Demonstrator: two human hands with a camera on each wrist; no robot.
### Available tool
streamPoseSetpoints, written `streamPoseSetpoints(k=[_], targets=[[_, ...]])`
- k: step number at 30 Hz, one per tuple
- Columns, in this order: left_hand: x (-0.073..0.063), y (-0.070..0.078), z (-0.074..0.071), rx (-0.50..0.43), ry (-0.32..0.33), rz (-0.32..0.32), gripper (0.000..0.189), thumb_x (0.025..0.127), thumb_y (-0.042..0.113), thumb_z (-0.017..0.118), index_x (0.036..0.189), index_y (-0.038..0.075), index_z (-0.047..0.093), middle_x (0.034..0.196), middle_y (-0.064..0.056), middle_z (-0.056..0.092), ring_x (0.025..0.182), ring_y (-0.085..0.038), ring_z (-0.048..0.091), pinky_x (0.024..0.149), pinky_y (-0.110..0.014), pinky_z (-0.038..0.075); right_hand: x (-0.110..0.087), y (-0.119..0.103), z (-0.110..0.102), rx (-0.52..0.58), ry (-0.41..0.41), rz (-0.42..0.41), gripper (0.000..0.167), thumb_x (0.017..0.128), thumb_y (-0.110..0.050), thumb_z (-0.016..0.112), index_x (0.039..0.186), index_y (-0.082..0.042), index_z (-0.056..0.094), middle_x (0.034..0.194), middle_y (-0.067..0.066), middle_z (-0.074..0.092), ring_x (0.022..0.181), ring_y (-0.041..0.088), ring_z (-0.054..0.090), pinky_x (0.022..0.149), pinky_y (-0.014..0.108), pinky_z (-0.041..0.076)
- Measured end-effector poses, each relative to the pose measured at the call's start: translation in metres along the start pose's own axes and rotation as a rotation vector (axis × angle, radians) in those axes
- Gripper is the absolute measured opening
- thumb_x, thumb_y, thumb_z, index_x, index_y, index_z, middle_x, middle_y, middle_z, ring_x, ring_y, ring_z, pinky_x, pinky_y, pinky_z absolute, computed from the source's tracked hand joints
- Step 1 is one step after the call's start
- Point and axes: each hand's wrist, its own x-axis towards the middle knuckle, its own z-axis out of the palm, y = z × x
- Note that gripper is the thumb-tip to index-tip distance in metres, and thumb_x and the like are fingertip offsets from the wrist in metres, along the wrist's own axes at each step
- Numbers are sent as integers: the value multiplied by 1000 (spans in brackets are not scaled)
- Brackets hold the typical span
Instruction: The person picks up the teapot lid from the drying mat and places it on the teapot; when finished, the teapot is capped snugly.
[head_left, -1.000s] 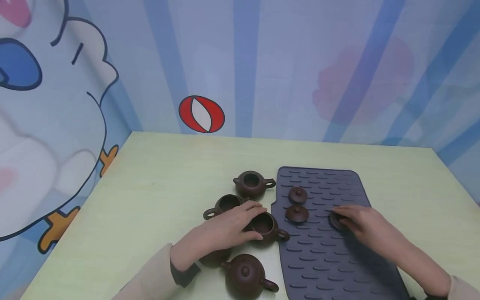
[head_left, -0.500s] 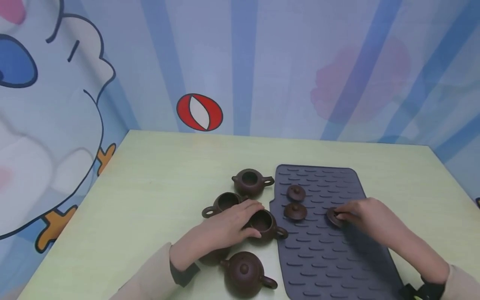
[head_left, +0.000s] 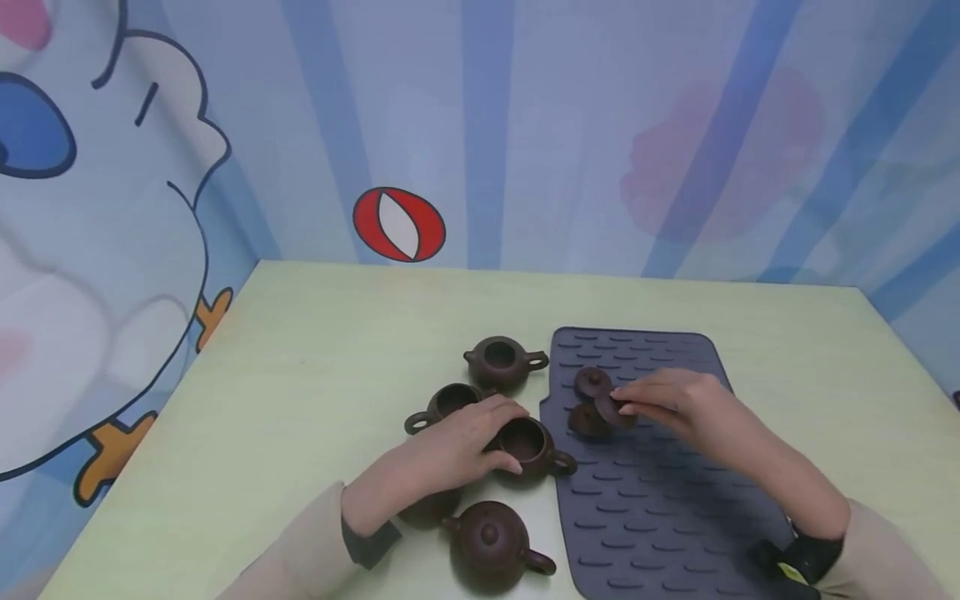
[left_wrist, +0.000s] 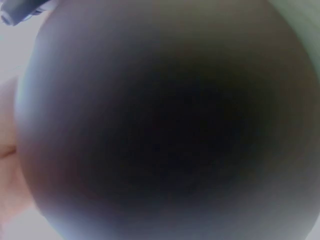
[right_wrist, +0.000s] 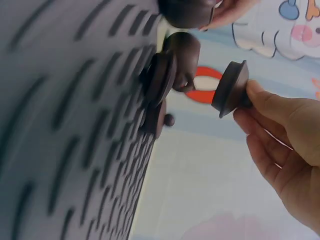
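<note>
Pale yellow-green tabletop (head_left: 337,333) underlies everything, with a dark grey ridged mat (head_left: 637,517) on its right half. Nearest on the bare wood-toned surface sits a lidded brown teapot (head_left: 491,550), handle to the right; just beyond, a dark rounded pot (head_left: 431,510) is mostly hidden under the left forearm. The left hand (head_left: 453,446) wraps thumb and fingers around the spout side of a lidless teapot (head_left: 542,468) by the mat's edge; its wrist view is only a dark blur. Over the mat, the right hand (head_left: 690,404) pinches a small teapot lid (right_wrist: 232,87) by its knob, tilted and clear of the ridges. Just past it rest a wider lid (head_left: 587,423) and a smaller lid (head_left: 592,382). Left of these stand two open teapots (head_left: 501,377). Behind rises a blue-striped wall (head_left: 562,125) with a red-and-white ball print (head_left: 399,225).
</note>
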Motion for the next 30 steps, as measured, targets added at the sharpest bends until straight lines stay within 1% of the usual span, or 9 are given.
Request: streamPoseSetpoints(k=[3,6,10,16,20,25,28,30], targets=[[0,0,0,-4,-7,-14,55,85,30,68,130,6,50,129,-6,51,118,-17,51,98,-32,44,10,-7,3,23,5,-30,41,66,3,76,104,-11,71,95,0,70,81,13,65,64,18,51],[0,0,0,-4,-8,-20,55,84,31,68,130,6,50,129,-6,51,117,-17,51,98,-32,44,18,-12,5,41,-15,-28,38,69,1,76,105,-12,71,96,-1,69,83,13,65,65,20,52],[1,-1,0,-7,-2,-4,55,84,31,68,130,5,50,128,-7,52,116,-17,52,97,-33,44,27,-18,9,82,-36,-26,36,72,1,74,107,-11,70,98,-2,69,87,12,64,68,19,52],[1,-2,0,-14,-7,-1,55,84,31,68,129,4,51,129,-8,52,118,-18,51,98,-34,43,37,-30,13,141,-3,-58,37,73,3,73,107,-11,70,99,-1,68,87,11,63,69,13,48],[1,-3,0,-22,4,-5,56,83,31,70,128,4,52,128,-8,54,117,-19,51,98,-36,43,41,-36,14,174,18,-53,37,74,3,73,108,-11,69,101,-1,67,87,10,63,69,11,47],[1,-4,0,-29,17,5,56,82,31,71,127,3,52,125,-8,55,116,-20,52,97,-35,44,43,-44,15,187,33,-52,37,72,4,73,107,-10,70,98,0,67,82,8,62,63,11,46],[-1,-5,0,-43,22,12,55,82,31,71,126,3,52,124,-8,55,115,-19,53,96,-34,44,43,-47,20,196,27,-59,36,72,4,73,106,-9,70,96,0,67,79,7,60,61,11,44],[-1,-5,1,-51,22,15,54,82,30,71,125,3,52,123,-8,56,114,-19,53,95,-33,45,43,-49,24,206,9,-59,34,73,3,73,105,-9,70,96,0,68,79,8,60,61,12,45]])
